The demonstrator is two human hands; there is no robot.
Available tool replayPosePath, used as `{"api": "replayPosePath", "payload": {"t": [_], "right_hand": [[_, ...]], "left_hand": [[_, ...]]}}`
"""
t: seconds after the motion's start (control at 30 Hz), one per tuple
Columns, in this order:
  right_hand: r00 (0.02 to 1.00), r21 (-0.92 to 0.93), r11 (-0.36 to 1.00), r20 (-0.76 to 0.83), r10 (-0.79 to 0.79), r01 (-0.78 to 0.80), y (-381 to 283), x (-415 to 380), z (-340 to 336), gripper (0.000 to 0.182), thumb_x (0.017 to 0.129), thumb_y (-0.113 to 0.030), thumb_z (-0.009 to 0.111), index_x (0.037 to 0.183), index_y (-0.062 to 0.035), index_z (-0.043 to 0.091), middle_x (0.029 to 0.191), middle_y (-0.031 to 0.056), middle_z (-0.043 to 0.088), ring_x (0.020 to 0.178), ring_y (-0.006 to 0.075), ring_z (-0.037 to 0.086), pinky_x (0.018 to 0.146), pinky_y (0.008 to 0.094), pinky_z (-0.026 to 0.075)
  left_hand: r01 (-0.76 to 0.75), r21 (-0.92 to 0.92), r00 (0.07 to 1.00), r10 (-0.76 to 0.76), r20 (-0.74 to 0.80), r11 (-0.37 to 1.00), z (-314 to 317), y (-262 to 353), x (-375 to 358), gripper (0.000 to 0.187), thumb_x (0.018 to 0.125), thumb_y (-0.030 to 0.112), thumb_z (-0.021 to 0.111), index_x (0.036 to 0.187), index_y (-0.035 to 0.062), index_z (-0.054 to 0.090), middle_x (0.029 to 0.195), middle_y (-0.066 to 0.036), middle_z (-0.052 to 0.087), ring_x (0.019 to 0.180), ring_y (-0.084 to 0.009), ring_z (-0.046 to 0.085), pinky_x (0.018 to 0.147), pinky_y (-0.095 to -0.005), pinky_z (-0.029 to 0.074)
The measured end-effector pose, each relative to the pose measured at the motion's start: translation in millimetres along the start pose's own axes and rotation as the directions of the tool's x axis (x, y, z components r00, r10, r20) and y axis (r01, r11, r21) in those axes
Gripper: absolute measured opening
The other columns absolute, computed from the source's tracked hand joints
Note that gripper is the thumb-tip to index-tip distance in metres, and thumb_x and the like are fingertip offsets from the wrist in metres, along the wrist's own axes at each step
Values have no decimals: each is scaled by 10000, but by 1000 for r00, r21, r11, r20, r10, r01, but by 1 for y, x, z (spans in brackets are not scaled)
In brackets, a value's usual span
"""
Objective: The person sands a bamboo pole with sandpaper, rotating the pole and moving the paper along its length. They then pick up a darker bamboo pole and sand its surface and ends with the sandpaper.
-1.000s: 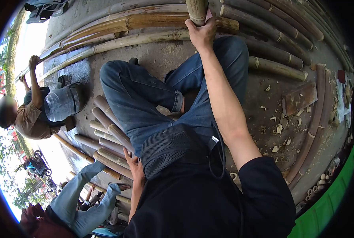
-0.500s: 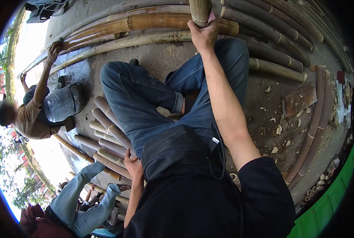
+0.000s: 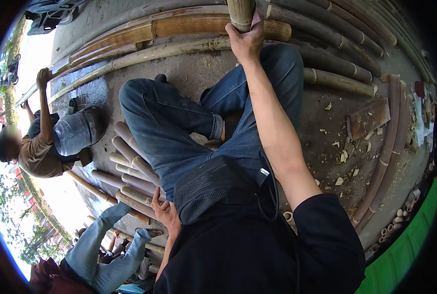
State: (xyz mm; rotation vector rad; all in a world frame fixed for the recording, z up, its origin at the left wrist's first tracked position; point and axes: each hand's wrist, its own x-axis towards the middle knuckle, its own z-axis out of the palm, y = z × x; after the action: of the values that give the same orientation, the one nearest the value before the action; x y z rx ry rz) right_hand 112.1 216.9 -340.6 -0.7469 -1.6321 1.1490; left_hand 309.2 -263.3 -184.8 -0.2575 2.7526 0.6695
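Observation:
My right hand (image 3: 247, 45) is stretched forward, closed round the lower end of an upright pale bamboo pole (image 3: 241, 13), whose upper part leaves the frame. A small strip of something pink (image 3: 255, 19) shows between the pole and my fingers. Low beside my left hip, my left hand (image 3: 165, 211) has its fingers apart and nothing in them. Close by it lie several short bamboo lengths (image 3: 139, 161) in a loose pile. My crossed legs in jeans (image 3: 159, 115) and a black mesh pouch (image 3: 203, 188) at my waist fill the middle.
Long bamboo poles (image 3: 189, 27) lie across the front, with more (image 3: 326, 32) at front right. A rusty metal plate (image 3: 369, 119) and wood chips are on the right floor. At left, a person (image 3: 39, 157) works beside a large clear water jug (image 3: 74, 134); another person's jeans (image 3: 103, 250) show lower left.
The fingers of my left hand have spread and lifted a little. The person at left has drawn their raised hand back along the pole. My right hand keeps its hold.

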Motion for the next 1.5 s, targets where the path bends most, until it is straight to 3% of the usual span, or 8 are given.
{"api": "replayPosePath", "payload": {"t": [0.17,0.43,0.77,0.87,0.93,1.1,1.37,1.5], "right_hand": [[1000,-6,1000,15,26,-26,4,1,1,695,732,-148,854,1329,-49,513,1103,177,696,997,350,712,880,451,565],[1000,7,1000,7,18,-18,2,0,1,680,736,-141,850,1321,-41,517,1134,184,701,1026,351,713,899,440,569],[1000,-31,1000,11,-6,7,2,2,-1,739,755,-152,849,1371,-17,464,1165,197,689,1025,343,714,901,435,569],[999,-58,998,25,30,-28,0,1,-2,753,760,-155,846,1387,-19,452,1163,203,688,1027,342,714,899,435,570],[999,-62,998,20,27,-26,0,1,-1,759,759,-156,847,1391,-18,450,1157,205,689,1028,342,714,898,435,570],[1000,-77,997,8,12,-12,1,2,-1,784,758,-160,852,1412,-26,442,1149,207,692,1032,347,714,897,435,570],[999,-38,999,-32,-22,20,11,5,-1,787,748,-176,860,1403,-32,447,1151,205,684,1032,335,706,902,436,562],[1000,-21,1000,-5,14,-15,12,6,-1,778,747,-166,855,1397,-27,452,1138,199,679,1015,346,699,903,437,557]], "left_hand": [[31,-268,999,-34,-6,963,3,-30,-8,225,951,144,725,997,-69,783,1449,-115,591,1254,-219,583,1020,-331,458],[529,-554,845,-338,415,643,-3,-55,2,334,1021,160,672,1280,-51,654,1127,-105,737,991,-155,698,893,-278,548],[644,-686,745,-477,466,337,-10,-28,-5,335,1013,172,663,1258,-56,672,1165,-131,736,987,-197,710,894,-317,566],[669,-545,740,-523,424,505,-14,-39,-2,320,995,168,682,1212,-68,689,1172,-125,707,1000,-206,687,904,-312,535],[77,-5,981,-75,177,997,-9,-38,0,284,977,162,704,1111,-89,696,1161,-114,647,1018,-202,642,906,-303,492],[141,-50,956,-123,266,989,-4,-19,11,249,959,141,724,970,-105,697,1164,-110,607,1025,-205,602,923,-304,456],[239,-228,971,-231,61,944,15,-48,21,173,888,74,744,858,-96,730,1277,-127,627,1169,-240,603,1033,-328,440],[197,-161,980,-196,23,967,11,-8,18,249,824,102,810,980,-80,742,1288,-128,628,1160,-251,611,1030,-337,448]]}}
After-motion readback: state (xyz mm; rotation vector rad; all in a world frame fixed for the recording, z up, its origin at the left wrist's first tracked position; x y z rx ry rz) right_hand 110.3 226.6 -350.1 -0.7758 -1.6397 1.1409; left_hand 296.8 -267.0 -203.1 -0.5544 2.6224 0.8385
